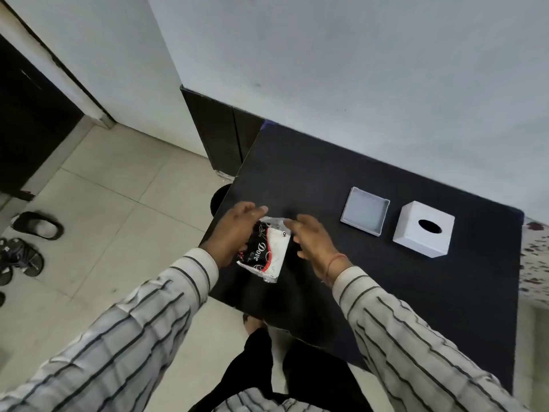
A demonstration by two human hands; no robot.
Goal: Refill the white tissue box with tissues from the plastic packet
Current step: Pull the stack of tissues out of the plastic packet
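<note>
A plastic tissue packet with black, red and white print sits above the black table, near its left edge. My left hand grips the packet's left side and top. My right hand is just to the right of it, fingers spread, its fingertips at the packet's clear top flap. The white tissue box is in two parts on the right: a cube-shaped cover with an oval slot on top, and a shallow square base tray lying open to its left. Both parts stand apart from my hands.
A white wall runs behind the table. Dark cabinets stand at the back left. Several sandals lie on the tiled floor at far left. A white surface with red spots adjoins the table's right edge.
</note>
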